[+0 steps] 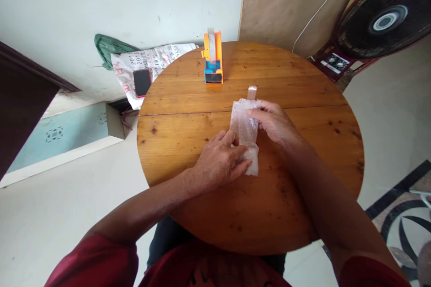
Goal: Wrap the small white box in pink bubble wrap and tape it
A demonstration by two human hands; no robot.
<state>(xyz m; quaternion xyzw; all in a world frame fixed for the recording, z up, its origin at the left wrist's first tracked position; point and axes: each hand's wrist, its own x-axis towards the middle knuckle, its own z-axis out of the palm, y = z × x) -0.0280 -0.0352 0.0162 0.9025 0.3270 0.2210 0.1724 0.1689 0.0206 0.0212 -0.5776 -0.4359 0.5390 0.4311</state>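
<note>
A narrow bundle of clear bubble wrap (248, 132) lies near the middle of the round wooden table, its long side pointing away from me. A short strip of clear tape (252, 93) sticks out past its far end. My right hand (274, 121) grips the far right edge, thumb on top and fingers curled beneath. At the lower left, my left hand (222, 157) holds the near part, with thumb and forefinger across the wrap and the other fingers bent at its left side. Whatever the wrap may contain cannot be made out.
An orange and blue tape dispenser (213, 60) stands at the far side of the wooden table (188, 94). Beyond the left edge are a printed white sack (161, 60) and a dark phone-like object (142, 83). A large fan (387, 22) stands at the right.
</note>
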